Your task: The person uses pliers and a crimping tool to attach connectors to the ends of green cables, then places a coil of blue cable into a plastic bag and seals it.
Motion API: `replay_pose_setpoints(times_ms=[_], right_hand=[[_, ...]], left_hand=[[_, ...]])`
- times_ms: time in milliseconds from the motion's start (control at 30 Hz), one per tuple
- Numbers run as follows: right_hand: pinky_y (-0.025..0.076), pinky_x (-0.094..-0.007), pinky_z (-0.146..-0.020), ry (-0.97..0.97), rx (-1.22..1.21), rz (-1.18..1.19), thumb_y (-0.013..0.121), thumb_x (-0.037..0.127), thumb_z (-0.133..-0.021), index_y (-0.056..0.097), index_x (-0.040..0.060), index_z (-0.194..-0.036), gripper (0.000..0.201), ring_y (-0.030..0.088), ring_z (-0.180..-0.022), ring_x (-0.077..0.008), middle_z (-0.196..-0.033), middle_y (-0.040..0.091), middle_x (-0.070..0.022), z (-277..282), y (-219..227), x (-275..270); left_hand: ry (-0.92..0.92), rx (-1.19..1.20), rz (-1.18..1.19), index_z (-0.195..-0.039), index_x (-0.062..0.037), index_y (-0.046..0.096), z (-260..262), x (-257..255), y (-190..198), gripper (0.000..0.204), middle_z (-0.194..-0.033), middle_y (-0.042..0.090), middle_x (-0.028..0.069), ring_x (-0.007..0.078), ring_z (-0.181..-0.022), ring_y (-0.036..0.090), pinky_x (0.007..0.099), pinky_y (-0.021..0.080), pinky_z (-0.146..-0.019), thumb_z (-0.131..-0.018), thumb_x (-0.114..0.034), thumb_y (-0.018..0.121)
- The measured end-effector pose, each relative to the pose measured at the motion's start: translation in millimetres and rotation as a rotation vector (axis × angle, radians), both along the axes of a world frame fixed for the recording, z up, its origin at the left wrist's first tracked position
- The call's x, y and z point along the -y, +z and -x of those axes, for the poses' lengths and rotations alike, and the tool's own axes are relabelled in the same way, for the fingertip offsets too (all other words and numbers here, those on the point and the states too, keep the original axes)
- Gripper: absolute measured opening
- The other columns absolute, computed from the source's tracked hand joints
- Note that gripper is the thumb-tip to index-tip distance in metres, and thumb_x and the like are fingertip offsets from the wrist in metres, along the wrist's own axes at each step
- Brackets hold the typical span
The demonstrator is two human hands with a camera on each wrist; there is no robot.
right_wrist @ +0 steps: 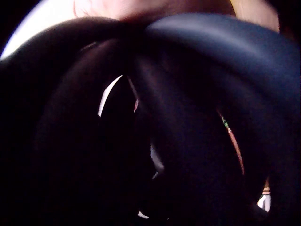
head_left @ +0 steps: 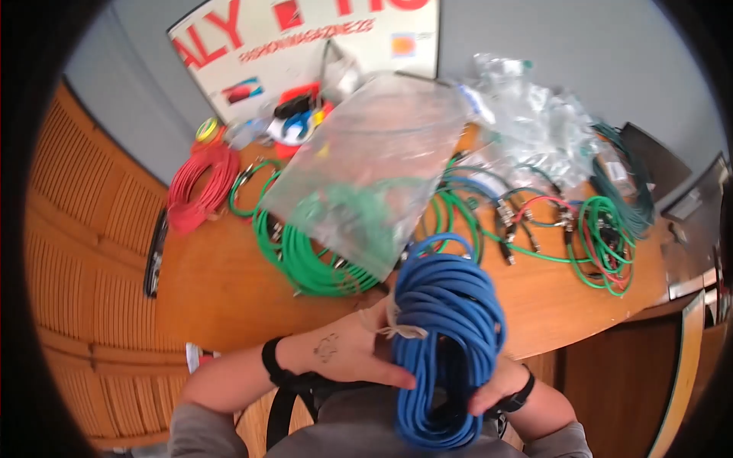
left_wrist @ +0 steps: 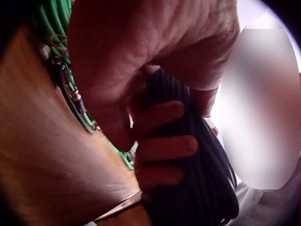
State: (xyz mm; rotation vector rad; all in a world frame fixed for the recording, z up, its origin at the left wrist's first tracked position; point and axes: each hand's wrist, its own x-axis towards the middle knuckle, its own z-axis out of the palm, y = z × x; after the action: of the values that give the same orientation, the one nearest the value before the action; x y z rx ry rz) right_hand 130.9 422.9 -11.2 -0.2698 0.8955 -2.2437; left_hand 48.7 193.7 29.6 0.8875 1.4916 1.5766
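Observation:
A thick coil of blue cable is held up over the table's near edge, tied with a pale string. My left hand grips its left side, thumb lying on the front strands. In the left wrist view, the fingers curl round the dark-looking coil. Lower on the right side, my right hand holds the coil, its thumb at the inner loop and its other fingers hidden behind. Close-up strands of the cable fill most of the right wrist view.
On the wooden table lie a green cable coil, a red coil and a green-and-red bundle. A clear plastic bag covers the middle; crumpled bags are piled behind. A white poster board leans against the wall.

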Motion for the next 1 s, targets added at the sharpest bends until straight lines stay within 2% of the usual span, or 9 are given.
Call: replay_pose_setpoints(times_ms=[133,233,300,367,633,667,800,867,1000], right_hand=[[0.036,-0.0351,-0.108,0.170,-0.039,-0.053,0.095,0.023,-0.057,0.036,-0.0015,-0.144,0.108,0.046,-0.127,-0.0208,-0.140,0.048,-0.0113,0,-8,-10],[0.040,-0.0396,-0.106,0.237,-0.086,-0.278,0.093,0.030,-0.058,0.038,-0.0023,-0.141,0.105,0.051,-0.124,-0.0266,-0.134,0.052,-0.0166,-2,1,-2],[0.041,-0.0409,-0.105,0.268,-0.092,-0.236,0.093,0.031,-0.058,0.038,-0.0024,-0.141,0.105,0.051,-0.123,-0.0283,-0.134,0.052,-0.0171,-5,-1,-1],[0.042,-0.0421,-0.104,0.285,-0.075,-0.195,0.092,0.032,-0.058,0.038,-0.0025,-0.141,0.105,0.052,-0.122,-0.0299,-0.133,0.052,-0.0176,-8,-3,0],[0.046,-0.0470,-0.100,0.156,0.068,0.044,0.090,0.036,-0.058,0.038,-0.0027,-0.140,0.105,0.053,-0.120,-0.0365,-0.132,0.051,-0.0197,-6,-7,6],[0.046,-0.0476,-0.099,0.130,0.080,0.088,0.089,0.037,-0.058,0.038,-0.0028,-0.140,0.104,0.053,-0.119,-0.0373,-0.132,0.051,-0.0200,-6,-5,8],[0.048,-0.0501,-0.097,0.014,0.118,0.264,0.088,0.039,-0.058,0.038,-0.0029,-0.139,0.104,0.054,-0.118,-0.0406,-0.131,0.051,-0.0210,-7,-15,5],[0.049,-0.0507,-0.097,-0.024,0.124,0.313,0.088,0.039,-0.058,0.038,-0.0029,-0.139,0.104,0.054,-0.118,-0.0414,-0.131,0.051,-0.0213,-8,-15,8],[0.050,-0.0512,-0.093,-0.020,0.107,0.223,0.085,0.048,-0.057,0.042,-0.0041,-0.134,0.102,0.057,-0.113,-0.0421,-0.120,0.056,-0.0234,-3,-10,17]], left_hand=[[0.042,-0.205,0.029,-0.129,-0.0025,0.055,-9,-4,-16,0.056,-0.135,0.051,0.0149,0.0304,-0.127,0.046,0.0414,0.032,-0.110,-0.084,-0.029,0.075],[-0.039,-0.305,-0.087,-0.128,-0.0019,0.055,-1,-7,-25,0.053,-0.133,0.054,0.0142,0.0283,-0.125,0.048,0.0400,0.033,-0.110,-0.085,-0.024,0.074],[0.098,-0.226,-0.124,-0.140,-0.0024,0.041,-14,-7,-24,0.068,-0.133,0.053,0.0143,0.0270,-0.127,0.047,0.0384,0.034,-0.109,-0.084,-0.020,0.075],[0.129,-0.212,-0.148,-0.150,-0.0032,0.005,-17,-11,-16,0.098,-0.139,0.047,0.0184,0.0275,-0.130,0.046,0.0379,0.035,-0.108,-0.083,-0.018,0.075],[0.170,-0.146,-0.096,-0.151,0.0007,0.002,-13,-11,9,0.114,-0.131,0.053,0.0193,0.0265,-0.117,0.055,0.0366,0.043,-0.101,-0.076,-0.026,0.083],[0.237,-0.221,-0.257,-0.153,-0.0053,0.010,-5,-9,-3,0.110,-0.128,0.057,0.0169,0.0234,-0.107,0.061,0.0353,0.049,-0.092,-0.075,-0.029,0.084],[0.275,-0.808,0.372,-0.113,-0.0074,0.065,34,72,26,0.037,-0.110,0.066,0.0092,0.0276,-0.101,0.063,0.0357,0.051,-0.084,-0.080,-0.018,0.078],[0.470,-1.405,0.509,-0.098,-0.0061,0.066,63,87,34,0.023,-0.094,0.065,0.0084,0.0277,-0.090,0.063,0.0393,0.051,-0.076,-0.075,-0.005,0.069],[0.475,-1.742,0.541,-0.095,-0.0064,0.066,98,98,37,0.021,-0.090,0.063,0.0083,0.0276,-0.088,0.062,0.0377,0.052,-0.076,-0.075,-0.006,0.067]])
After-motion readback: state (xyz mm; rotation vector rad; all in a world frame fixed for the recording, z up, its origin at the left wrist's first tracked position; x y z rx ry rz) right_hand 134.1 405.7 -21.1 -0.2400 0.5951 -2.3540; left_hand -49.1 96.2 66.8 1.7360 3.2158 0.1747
